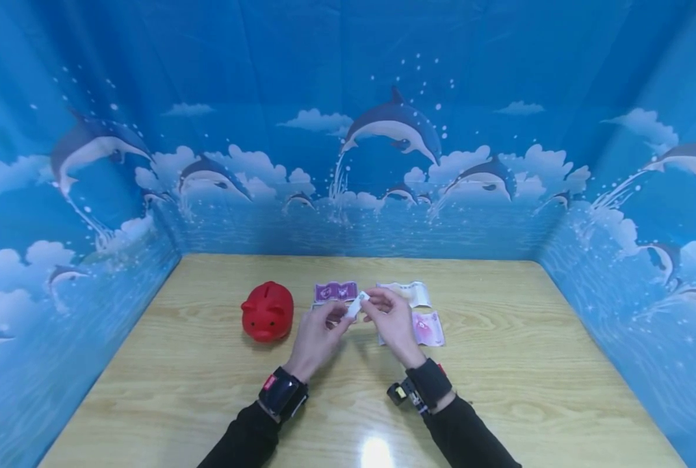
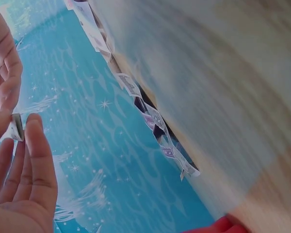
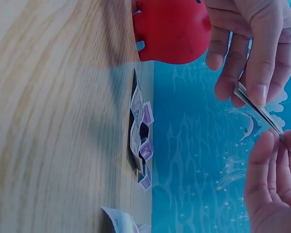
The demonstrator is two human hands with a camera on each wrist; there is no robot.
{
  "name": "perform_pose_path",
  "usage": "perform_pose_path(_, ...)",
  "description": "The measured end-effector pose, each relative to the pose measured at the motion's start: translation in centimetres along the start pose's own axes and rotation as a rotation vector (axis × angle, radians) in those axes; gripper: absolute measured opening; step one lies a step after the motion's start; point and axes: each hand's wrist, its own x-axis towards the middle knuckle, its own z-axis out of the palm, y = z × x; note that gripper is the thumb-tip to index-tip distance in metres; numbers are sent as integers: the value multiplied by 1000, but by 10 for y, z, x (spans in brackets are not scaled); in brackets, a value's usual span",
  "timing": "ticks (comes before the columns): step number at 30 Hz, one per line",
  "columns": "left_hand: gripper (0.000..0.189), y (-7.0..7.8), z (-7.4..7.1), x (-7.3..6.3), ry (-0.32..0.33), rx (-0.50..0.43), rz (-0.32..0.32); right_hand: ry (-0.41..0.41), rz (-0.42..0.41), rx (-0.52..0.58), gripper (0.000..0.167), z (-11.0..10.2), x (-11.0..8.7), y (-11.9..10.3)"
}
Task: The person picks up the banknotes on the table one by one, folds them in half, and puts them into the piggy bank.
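Close over the table, a small folded banknote is held between both hands. My left hand pinches its lower end between thumb and fingers. The upper right end is pinched by my right hand. Seen from the right wrist, the folded note shows edge-on as a thin layered strip. Behind the hands lie a purple banknote, a pale yellowish banknote and a pink banknote. My right hand partly hides the pink one, and my left hand covers part of another note below the purple one.
A red piggy bank with a slot on top stands left of my left hand. The wooden table is bordered at the back and sides by a blue curtain printed with dolphins. Both wrists wear black camera straps.
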Motion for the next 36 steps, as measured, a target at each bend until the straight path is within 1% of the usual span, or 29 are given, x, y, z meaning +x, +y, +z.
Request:
perform_pose_path(5, 22, -1, 1, 1, 10, 51, 66, 28, 39, 51, 26, 0, 0, -1)
perform_pose_path(8, 24, -1, 1, 1, 15, 75, 98, 28, 56, 79, 25, 0, 0, -2)
perform_pose_path(12, 21, -2, 0, 1, 29, 83, 129, -18, 85, 119, 28, 3, 1, -1)
perform_pose_path(17, 19, -5, -5, 0, 38, 73, 169, -120, 95, 116, 26, 8, 0, 0)
perform_pose_path(20, 19, -5, -8, -1, 40, 68, 180, -163, 82, 95, 25, 10, -1, 1)
perform_pose_path(24, 19, -6, -10, -3, 33, 65, 198, -189, 65, 77, 27, 11, -3, 2)
perform_pose_path(28, 22, -8, -12, -4, 35, 53, 211, -215, 67, 79, 27, 10, -5, 1)
perform_pose_path(33, 24, -9, -13, -6, 33, 57, 210, -244, 81, 76, 27, 10, -7, 1)
perform_pose_path(36, 24, -9, -15, -6, 14, 62, 196, -241, 77, 69, 26, 11, -7, 1)
